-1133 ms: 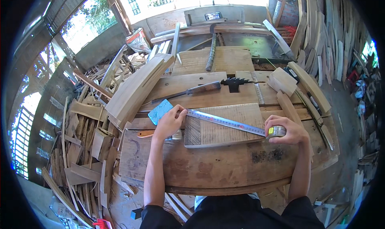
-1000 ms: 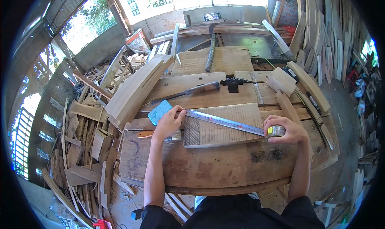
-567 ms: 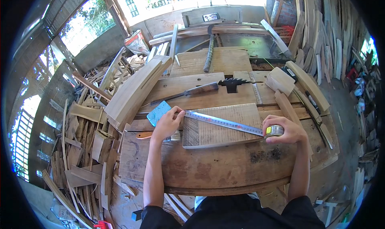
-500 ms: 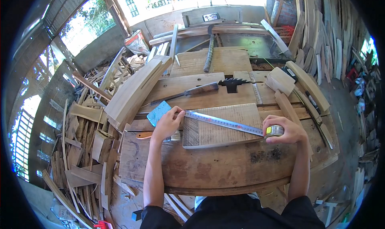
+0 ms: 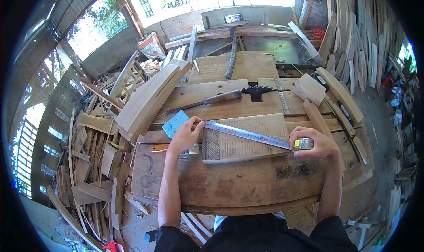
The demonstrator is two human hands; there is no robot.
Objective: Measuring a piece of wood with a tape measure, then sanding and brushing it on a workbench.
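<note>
A tape measure [image 5: 304,144] sits closed in the grip of my right hand [image 5: 314,142], near the board's right end. Its metal blade [image 5: 247,133] runs slantwise across a flat wooden board [image 5: 251,148]. At the upper left corner of that board, my left hand [image 5: 187,135] pinches the blade's free end between thumb and fingers. Dark slanted lines cover the board's left end. Beside my left hand lies a light blue block [image 5: 175,123]. A paintbrush with an orange handle [image 5: 159,148] is partly hidden under my left wrist.
The workbench [image 5: 238,186] also carries a wooden-handled chisel-like tool [image 5: 223,97], a toothed dark metal piece [image 5: 258,90], a wooden mallet head [image 5: 309,89] and a hooked tool with a wrapped handle [image 5: 230,60]. Thick beams [image 5: 150,102] lean at left. Scrap wood [image 5: 95,163] heaps beside the bench.
Both hands keep the tape stretched over the board in the same place. Only a very slight shift of the whole view shows.
</note>
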